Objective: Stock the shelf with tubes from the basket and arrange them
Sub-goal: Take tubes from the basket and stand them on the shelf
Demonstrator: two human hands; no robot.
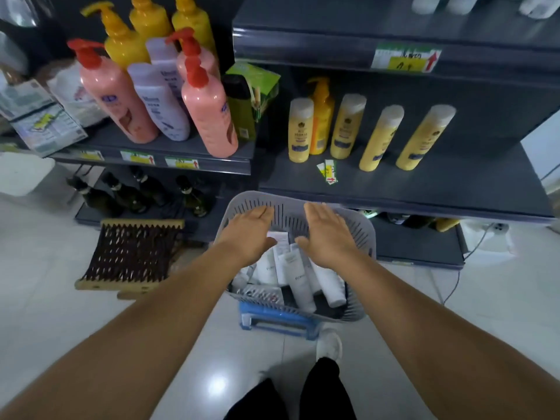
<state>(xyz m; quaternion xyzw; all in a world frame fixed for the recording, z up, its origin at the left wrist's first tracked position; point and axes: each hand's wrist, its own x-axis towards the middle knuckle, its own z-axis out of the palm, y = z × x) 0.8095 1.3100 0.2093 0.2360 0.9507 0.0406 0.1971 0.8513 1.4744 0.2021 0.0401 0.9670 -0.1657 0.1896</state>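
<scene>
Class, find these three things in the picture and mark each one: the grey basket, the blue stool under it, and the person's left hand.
grey basket (360, 234): head view, on its slotted right wall.
blue stool (274, 322): head view, on its front edge below the basket.
left hand (247, 234): head view, on the back of the hand.

Two bare forearms with no sleeves, black trousers (324, 389), one white shoe (328, 344) (the other hidden)

Pale grey basket (303, 216) with rows of dark slits, white tubes (300, 283) inside, blue stool (278, 321) beneath. Dark grey shelf (409, 186) bearing yellow bottles (378, 137). Pink pump bottles (209, 113) with red tops alongside lilac bottles (160, 101).
</scene>
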